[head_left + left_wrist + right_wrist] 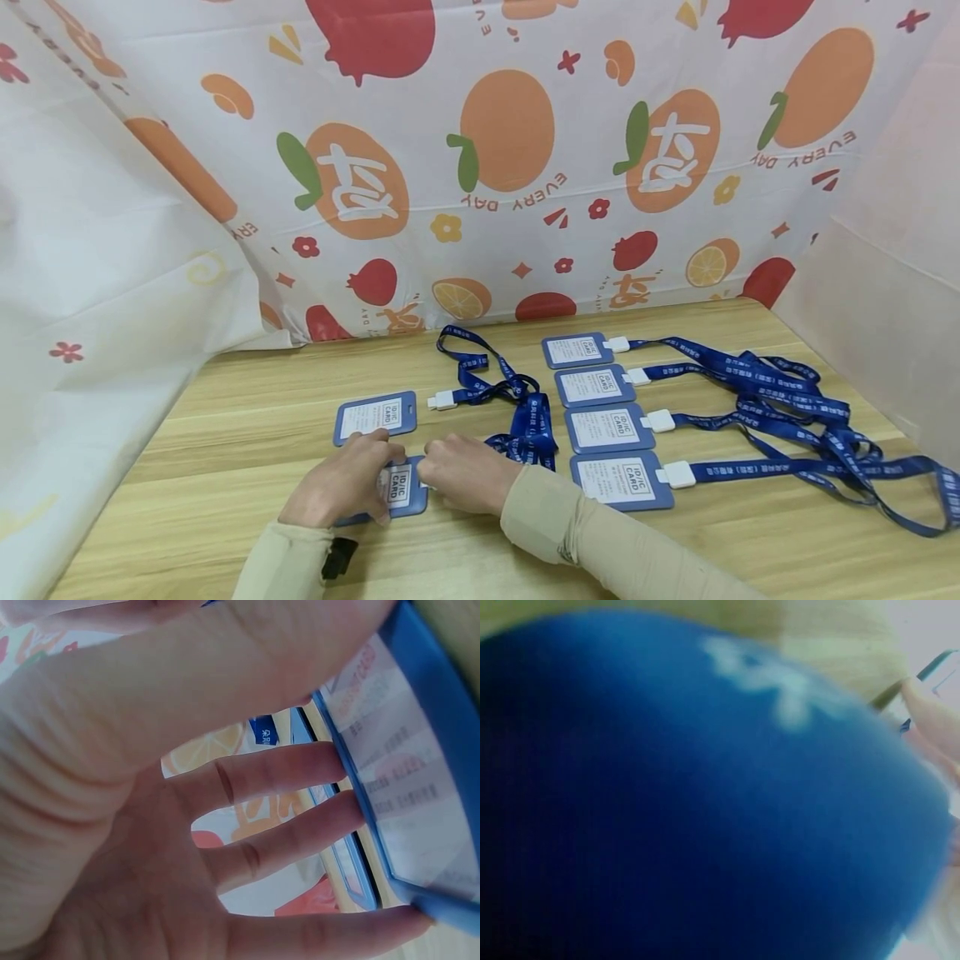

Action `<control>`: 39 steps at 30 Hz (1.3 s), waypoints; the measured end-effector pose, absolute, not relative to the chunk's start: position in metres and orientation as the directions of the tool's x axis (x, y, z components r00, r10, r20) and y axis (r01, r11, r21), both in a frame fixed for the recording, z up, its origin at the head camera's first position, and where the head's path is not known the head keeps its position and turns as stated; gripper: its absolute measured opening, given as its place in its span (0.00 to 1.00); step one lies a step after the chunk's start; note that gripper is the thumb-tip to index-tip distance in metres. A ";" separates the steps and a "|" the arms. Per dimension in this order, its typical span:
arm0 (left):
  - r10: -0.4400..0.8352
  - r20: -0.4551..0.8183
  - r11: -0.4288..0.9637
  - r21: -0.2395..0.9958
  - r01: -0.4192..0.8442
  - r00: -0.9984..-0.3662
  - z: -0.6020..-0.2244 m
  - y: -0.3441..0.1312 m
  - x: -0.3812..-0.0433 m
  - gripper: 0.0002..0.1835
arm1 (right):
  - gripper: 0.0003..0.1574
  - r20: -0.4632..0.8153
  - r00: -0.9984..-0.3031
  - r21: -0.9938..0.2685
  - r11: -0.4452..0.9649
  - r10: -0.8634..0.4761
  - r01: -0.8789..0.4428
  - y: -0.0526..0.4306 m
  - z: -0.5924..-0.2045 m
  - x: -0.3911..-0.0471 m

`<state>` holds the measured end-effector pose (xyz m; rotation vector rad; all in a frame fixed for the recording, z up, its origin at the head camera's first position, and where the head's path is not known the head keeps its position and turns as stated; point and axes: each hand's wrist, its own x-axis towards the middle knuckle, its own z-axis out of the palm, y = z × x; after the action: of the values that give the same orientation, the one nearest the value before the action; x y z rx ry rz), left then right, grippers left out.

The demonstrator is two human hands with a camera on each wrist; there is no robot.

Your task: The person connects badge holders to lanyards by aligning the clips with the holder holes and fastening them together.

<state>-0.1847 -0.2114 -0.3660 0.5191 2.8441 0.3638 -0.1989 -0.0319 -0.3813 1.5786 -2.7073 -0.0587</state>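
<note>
My left hand [348, 479] grips a blue ID card holder [420, 492] by its long edges. In the left wrist view, the thumb is on one side of this card holder [405, 772] and fingertips touch the other edge. At the holder's right end, my right hand [468, 475] pinches the end of a blue lanyard, whose white clip is mostly hidden by the fingers. Blue lanyard strap [705, 802] fills most of the right wrist view, blurred. Just beyond the left hand lies another card holder [375, 416], apart from a lanyard's white clip [442, 401].
Several card holders [611, 429] with lanyards attached lie in a column on the right. Their blue straps [795, 408] spread in loose loops toward the table's right side. Another strap bundle [532, 417] lies mid-table. A fruit-print curtain [510, 250] hangs behind the wooden table [247, 417].
</note>
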 end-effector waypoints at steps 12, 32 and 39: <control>0.389 -0.169 0.899 0.284 0.333 -0.905 -0.366 -0.213 -0.186 0.34 | 0.13 -0.020 -0.491 0.030 0.491 -0.871 -0.871 -0.033 -0.382 -0.200; 0.389 -0.175 0.898 0.289 0.331 -0.904 -0.366 -0.213 -0.186 0.33 | 0.13 -0.017 -0.476 0.080 0.473 -0.879 -0.877 -0.035 -0.381 -0.198; 0.386 -0.177 0.900 0.290 0.326 -0.905 -0.366 -0.213 -0.186 0.33 | 0.13 -0.013 -0.475 0.078 0.472 -0.880 -0.878 -0.034 -0.381 -0.199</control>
<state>-0.1858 -0.2128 -0.3658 0.5386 2.8342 0.3746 -0.1987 -0.0344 -0.3807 1.5951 -2.6707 -0.1143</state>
